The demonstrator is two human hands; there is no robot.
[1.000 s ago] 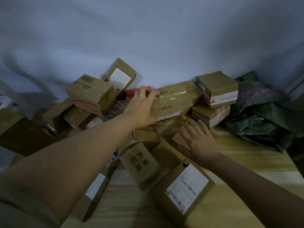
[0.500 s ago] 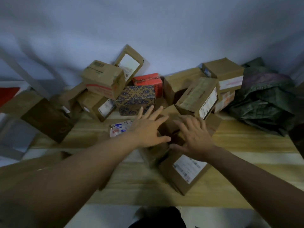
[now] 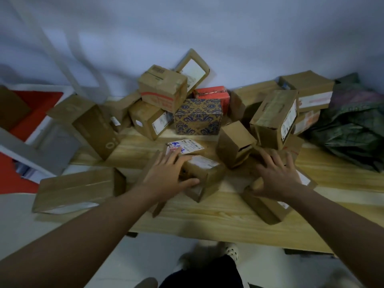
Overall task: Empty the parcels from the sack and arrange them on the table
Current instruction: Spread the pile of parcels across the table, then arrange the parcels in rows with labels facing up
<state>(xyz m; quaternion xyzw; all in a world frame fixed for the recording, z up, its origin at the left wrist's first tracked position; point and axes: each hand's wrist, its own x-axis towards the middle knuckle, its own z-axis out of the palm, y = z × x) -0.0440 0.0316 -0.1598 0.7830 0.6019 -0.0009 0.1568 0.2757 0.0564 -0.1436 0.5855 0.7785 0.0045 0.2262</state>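
Note:
Several cardboard parcels lie heaped on the wooden table. My left hand grips a small brown box near the table's middle, thumb along its front face. My right hand lies spread flat on a labelled brown box at the front right. Behind stand a blue patterned box, a red box and a tilted brown box. The dark green sack lies crumpled at the back right.
A long flat box hangs over the table's left edge. A tall brown box leans at the back left. A white wall rises behind the pile. Below the front edge I see my legs and a light shoe.
The view has pulled back and down. My left hand came down from the back pile onto the small brown box. My right hand shifted right over the labelled box.

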